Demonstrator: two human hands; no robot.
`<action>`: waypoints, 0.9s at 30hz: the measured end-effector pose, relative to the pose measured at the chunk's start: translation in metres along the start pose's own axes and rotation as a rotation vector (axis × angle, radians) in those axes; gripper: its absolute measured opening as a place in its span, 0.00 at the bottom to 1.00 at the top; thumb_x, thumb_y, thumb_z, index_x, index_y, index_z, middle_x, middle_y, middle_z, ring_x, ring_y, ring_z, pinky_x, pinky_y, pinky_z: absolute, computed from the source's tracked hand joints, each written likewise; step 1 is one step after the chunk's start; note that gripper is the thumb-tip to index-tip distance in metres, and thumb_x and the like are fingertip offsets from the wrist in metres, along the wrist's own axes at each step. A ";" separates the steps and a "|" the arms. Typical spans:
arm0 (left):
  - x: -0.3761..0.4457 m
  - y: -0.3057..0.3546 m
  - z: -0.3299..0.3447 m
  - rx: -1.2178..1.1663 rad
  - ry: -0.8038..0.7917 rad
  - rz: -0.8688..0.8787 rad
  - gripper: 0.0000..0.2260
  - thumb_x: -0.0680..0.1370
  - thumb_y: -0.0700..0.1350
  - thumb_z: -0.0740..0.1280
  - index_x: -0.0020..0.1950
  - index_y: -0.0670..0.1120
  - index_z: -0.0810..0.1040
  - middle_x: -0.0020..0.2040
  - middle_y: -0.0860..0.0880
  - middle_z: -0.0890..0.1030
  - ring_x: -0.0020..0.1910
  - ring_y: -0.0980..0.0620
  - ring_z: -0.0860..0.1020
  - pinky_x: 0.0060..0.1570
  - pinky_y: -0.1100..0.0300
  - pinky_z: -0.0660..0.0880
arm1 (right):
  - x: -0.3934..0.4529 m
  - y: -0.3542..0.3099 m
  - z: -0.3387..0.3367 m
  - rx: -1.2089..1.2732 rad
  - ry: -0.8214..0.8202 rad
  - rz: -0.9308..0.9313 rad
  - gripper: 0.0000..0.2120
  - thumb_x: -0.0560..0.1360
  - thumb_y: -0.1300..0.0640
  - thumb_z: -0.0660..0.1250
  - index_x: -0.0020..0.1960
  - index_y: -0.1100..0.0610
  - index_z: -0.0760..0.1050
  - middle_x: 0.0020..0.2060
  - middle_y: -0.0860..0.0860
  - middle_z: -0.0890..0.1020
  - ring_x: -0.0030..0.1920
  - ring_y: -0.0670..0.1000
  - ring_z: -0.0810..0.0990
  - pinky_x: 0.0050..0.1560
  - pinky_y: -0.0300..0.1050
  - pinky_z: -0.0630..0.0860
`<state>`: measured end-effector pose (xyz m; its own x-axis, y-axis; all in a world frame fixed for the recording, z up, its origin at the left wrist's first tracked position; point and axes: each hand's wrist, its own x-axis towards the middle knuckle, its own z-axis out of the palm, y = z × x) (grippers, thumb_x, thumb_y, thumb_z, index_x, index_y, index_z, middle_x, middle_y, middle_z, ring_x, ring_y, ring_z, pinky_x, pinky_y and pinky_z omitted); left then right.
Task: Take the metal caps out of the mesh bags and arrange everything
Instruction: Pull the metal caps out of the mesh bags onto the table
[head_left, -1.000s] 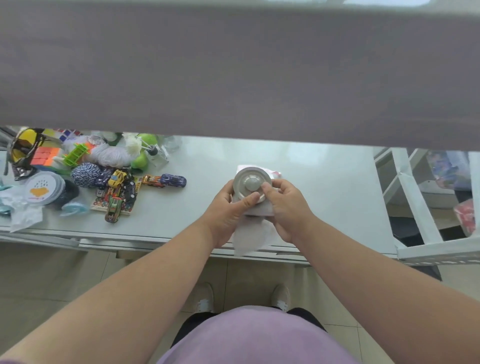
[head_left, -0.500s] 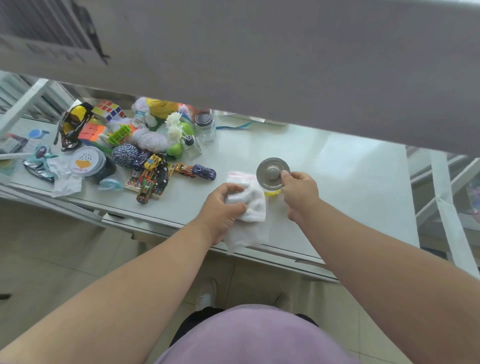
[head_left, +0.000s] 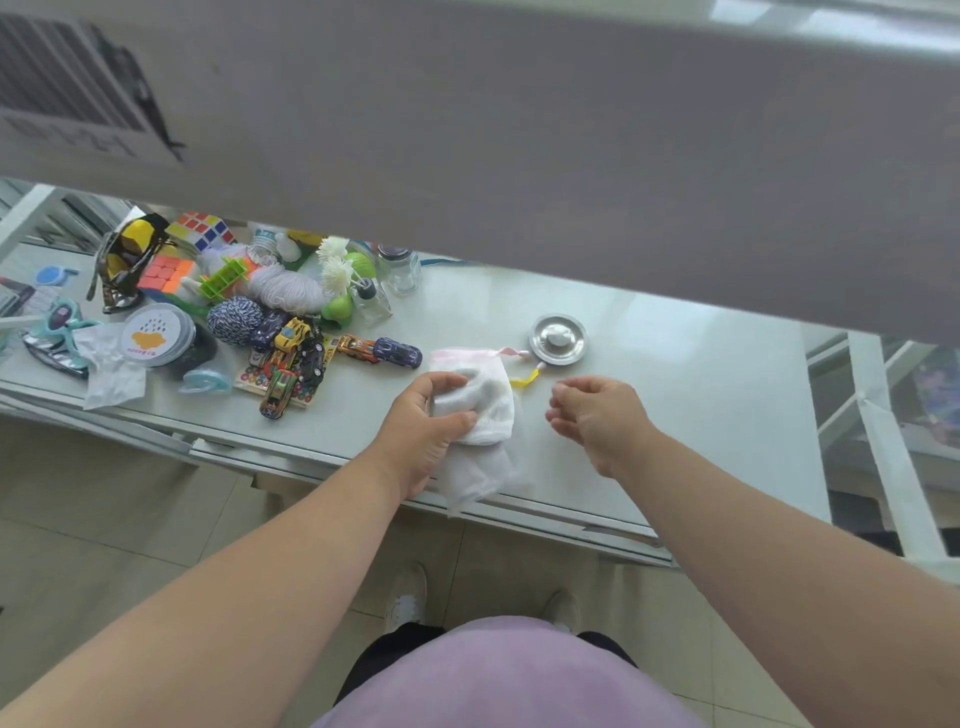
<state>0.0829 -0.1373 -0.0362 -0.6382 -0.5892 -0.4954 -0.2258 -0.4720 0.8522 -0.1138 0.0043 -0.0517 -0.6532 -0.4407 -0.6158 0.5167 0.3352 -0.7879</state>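
Head view is showing a round metal cap (head_left: 557, 340) lying flat on the pale table (head_left: 701, 395), out of any bag, with its small raised knob facing up. It is sitting beyond both hands and well clear of the clutter at the far left. Just beside its near-left rim, a pink drawstring and a yellow cord (head_left: 525, 379) are trailing across the tabletop from the mouth of the white mesh bags (head_left: 488, 410), which are lying bunched near the table's front edge, the lower part hanging slightly over it. The left hand (head_left: 426, 431) is gripping the bags, thumb and fingers closed on the bundled mesh; whether another cap is inside cannot be told. The right hand (head_left: 597, 415) is hovering above the table to the right of the bags, holding nothing, its fingers loosely curled and apart from the cap. Further left, a purple toy car (head_left: 397, 352) and an orange one are lying nose to tail, next to a pile of toy cars (head_left: 291, 364) on a printed card. Beyond them are sitting balls of yarn (head_left: 234, 319), a small glass jar (head_left: 400, 267), two puzzle cubes (head_left: 200, 231) and a round tin lid (head_left: 156, 335). A blurred grey band is covering the top of the picture.
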 end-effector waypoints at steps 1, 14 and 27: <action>0.000 0.000 0.000 -0.004 -0.008 -0.003 0.19 0.78 0.31 0.74 0.65 0.49 0.81 0.65 0.44 0.82 0.56 0.44 0.84 0.53 0.44 0.86 | -0.010 0.006 0.005 -0.010 -0.063 0.009 0.07 0.75 0.60 0.75 0.50 0.62 0.82 0.41 0.58 0.85 0.34 0.51 0.86 0.38 0.42 0.83; 0.006 0.001 -0.011 -0.012 -0.051 -0.061 0.11 0.77 0.43 0.78 0.54 0.59 0.87 0.61 0.41 0.86 0.55 0.42 0.85 0.44 0.49 0.85 | -0.036 0.020 0.034 0.098 -0.119 0.093 0.08 0.75 0.62 0.78 0.51 0.64 0.84 0.38 0.56 0.85 0.33 0.50 0.81 0.35 0.40 0.81; 0.013 -0.003 -0.014 -0.035 0.105 -0.068 0.13 0.81 0.32 0.71 0.52 0.50 0.84 0.45 0.48 0.89 0.42 0.47 0.85 0.36 0.54 0.85 | -0.026 0.031 0.027 -0.071 -0.019 0.093 0.07 0.72 0.57 0.78 0.40 0.59 0.82 0.28 0.53 0.81 0.29 0.51 0.77 0.29 0.42 0.76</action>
<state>0.0854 -0.1533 -0.0474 -0.5417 -0.6195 -0.5682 -0.2387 -0.5348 0.8106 -0.0657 0.0037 -0.0595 -0.5936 -0.4204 -0.6863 0.5333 0.4331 -0.7266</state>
